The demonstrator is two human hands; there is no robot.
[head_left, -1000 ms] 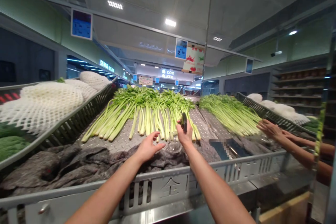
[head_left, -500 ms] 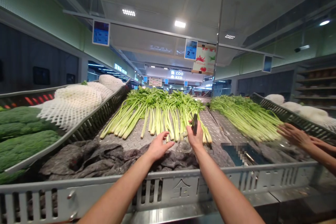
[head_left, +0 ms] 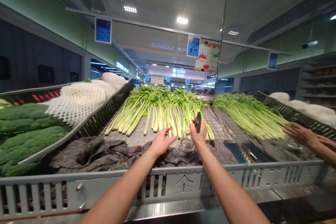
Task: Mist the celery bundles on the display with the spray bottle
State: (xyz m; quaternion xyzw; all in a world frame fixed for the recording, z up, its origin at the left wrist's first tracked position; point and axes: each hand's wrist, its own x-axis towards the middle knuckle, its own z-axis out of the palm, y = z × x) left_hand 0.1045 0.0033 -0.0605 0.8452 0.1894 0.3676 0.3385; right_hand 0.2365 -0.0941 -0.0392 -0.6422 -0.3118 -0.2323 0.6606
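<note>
Bunches of celery (head_left: 157, 112) lie side by side on a textured metal shelf, leaves to the back and pale stalk ends toward me. My right hand (head_left: 198, 134) is closed around what looks like a clear spray bottle (head_left: 187, 144) with a black top (head_left: 198, 121). Its rounded clear base shows beside my wrist, and my fingers hide the middle. Just left of it, my left hand (head_left: 160, 142) hovers before the stalk ends, thumb and fingers apart, holding nothing. Dark crumpled cloth (head_left: 105, 155) lies beneath and around my hands.
A grey slotted rail (head_left: 110, 182) runs along the front. Broccoli (head_left: 31, 143) and white net-wrapped produce (head_left: 78, 98) fill the left side, behind a black slotted divider (head_left: 115, 98). A mirror panel at right reflects the celery and my hands. Price signs (head_left: 193, 46) hang overhead.
The view has shifted slightly, so the scene sits a little farther right. Both hands keep nearly the same pose; the clear base of the bottle shows more plainly.
</note>
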